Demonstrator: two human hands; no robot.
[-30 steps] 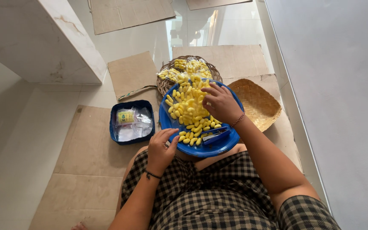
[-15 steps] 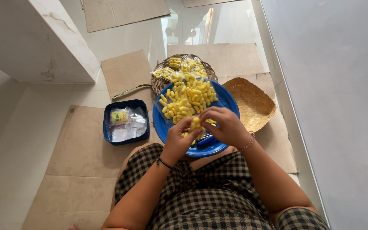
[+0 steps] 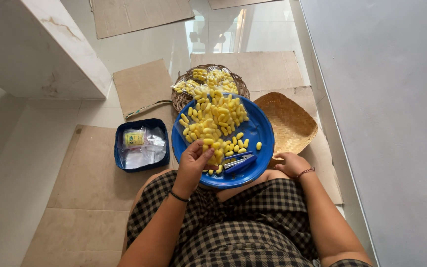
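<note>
Here, the blue plate (image 3: 260, 129) holds yellow pieces (image 3: 216, 118) — left hand (image 3: 193, 160) pinching some, right hand (image 3: 291, 163) gripping its rim.

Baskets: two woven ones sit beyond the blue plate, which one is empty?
The shallow light tan basket on the right, beside the right hand, is empty. The darker round basket behind the blue plate holds bags of yellow pieces.

We see a pale tiled floor (image 3: 35, 163) with flattened cardboard sheets (image 3: 90, 173) spread over it. On the cardboard lie a blue box (image 3: 142, 145) at centre left, a round wicker basket (image 3: 208, 84) at upper centre, and a woven tray (image 3: 287, 121) at centre right.
</note>
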